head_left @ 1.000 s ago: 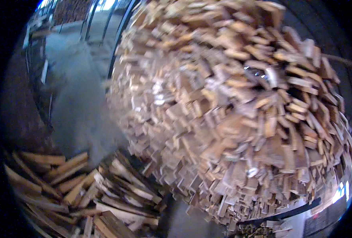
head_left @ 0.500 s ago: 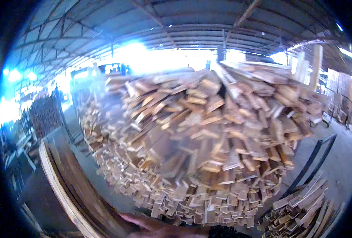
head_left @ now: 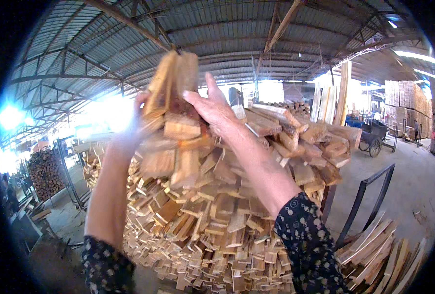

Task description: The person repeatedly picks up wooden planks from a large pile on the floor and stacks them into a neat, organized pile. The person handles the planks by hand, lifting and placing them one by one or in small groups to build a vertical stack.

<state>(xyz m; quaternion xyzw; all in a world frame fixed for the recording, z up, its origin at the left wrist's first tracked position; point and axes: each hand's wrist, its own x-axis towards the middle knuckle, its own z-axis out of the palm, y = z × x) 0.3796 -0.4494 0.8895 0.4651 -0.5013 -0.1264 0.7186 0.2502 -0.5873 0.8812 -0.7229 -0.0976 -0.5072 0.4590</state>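
Note:
Both of my arms, in dark patterned sleeves, reach up to the top of a large stack of sawn wooden pieces [head_left: 232, 215]. Between my hands a cluster of wooden boards [head_left: 173, 93] tilts upward, blurred at its far end, its cut ends toward me. My right hand [head_left: 212, 108] is at the right side of these boards, thumb and a finger stretched apart, the thumb tip touching or nearly touching the wood. On their left side is my left hand [head_left: 131, 120], smeared by motion and glare; its fingers are mostly hidden against the boards.
A black metal frame [head_left: 367, 196] stands right of the stack, with long wood strips [head_left: 374, 250] below it. Farther right are a wheeled cart [head_left: 374, 137] and tall timber stacks [head_left: 408, 105]. Another wood pile [head_left: 46, 174] stands at the left behind metal posts.
Boards that lay at the lower left are no longer there, and boards now show between my hands above the stack. Both arms have come up into view. The view has shifted.

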